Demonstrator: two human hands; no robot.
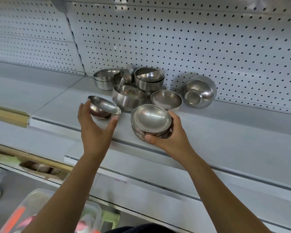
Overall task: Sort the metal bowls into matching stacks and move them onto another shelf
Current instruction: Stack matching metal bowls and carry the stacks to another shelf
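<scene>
Your left grip (95, 130): thumb and fingers curled round single bowl (104, 106), tilted, over shelf (57, 101). Your right grip (172, 137): clasps small stack (150, 121) at shelf front edge. Step: matching sizes. Next, I judge: nest single bowl into stack, rim level. Tipped bowl (198, 91) far right, unsorted.
</scene>
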